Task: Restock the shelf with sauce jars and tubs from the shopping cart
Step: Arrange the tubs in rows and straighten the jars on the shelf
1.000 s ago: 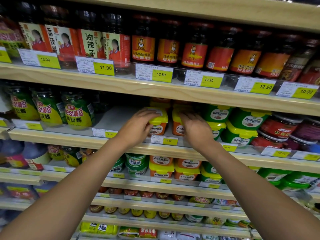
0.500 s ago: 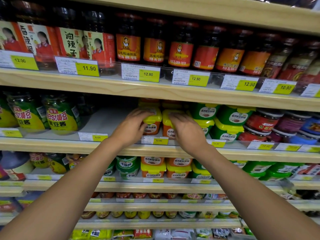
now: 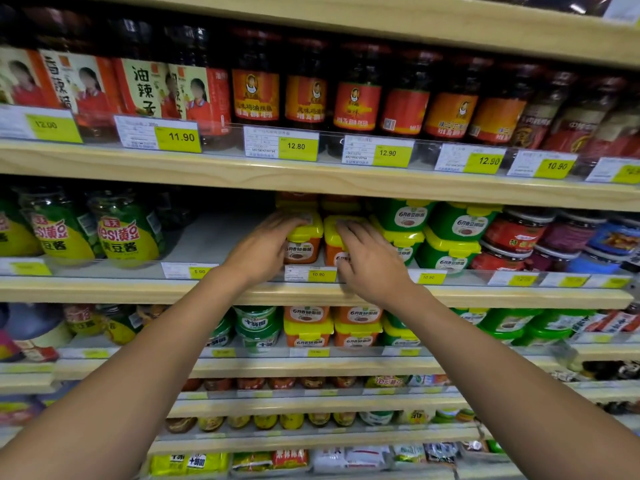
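Left grip curled round left orange tub, yellow-lidded, at front of middle shelf. Right grip laid apart, fingers nearly straight, over neighbouring orange tub. Green tubs just beside, rightward.

Pretty clearly a grocery store aisle, sauce section. Light wood shelves run one above another, and every front edge carries yellow price tags behind a clear plastic rail: 11.90, 12.80, 12.90, 10.90. Stock is faced up in rows of the same product. Up top are dark chili sauce jars with red and orange labels. Below on the left are green-and-yellow bean paste jars, then orange tubs with yellow lids, with green tubs stacked two high beside them. Lower shelves hold more tubs, small jars and flat packets.
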